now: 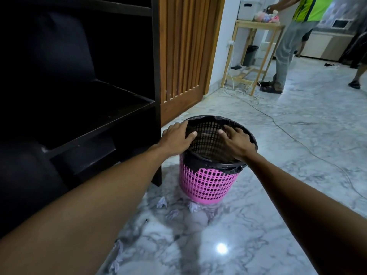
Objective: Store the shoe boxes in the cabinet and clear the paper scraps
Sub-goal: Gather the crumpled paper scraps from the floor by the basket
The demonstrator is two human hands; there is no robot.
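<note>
Gripping the pink basket (208, 181) by its left rim with the left hand (174, 138); resting the right hand (236, 141) flat, released, on the right rim. Hard to see inside the dark cabinet (99, 108).

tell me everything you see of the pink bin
The pink bin is a round plastic lattice basket, upright on the marble floor beside the cabinet. A black liner folds over its rim. The left hand grips the rim's left side; the right hand rests on the right. Paper scraps lie at its base.
</note>
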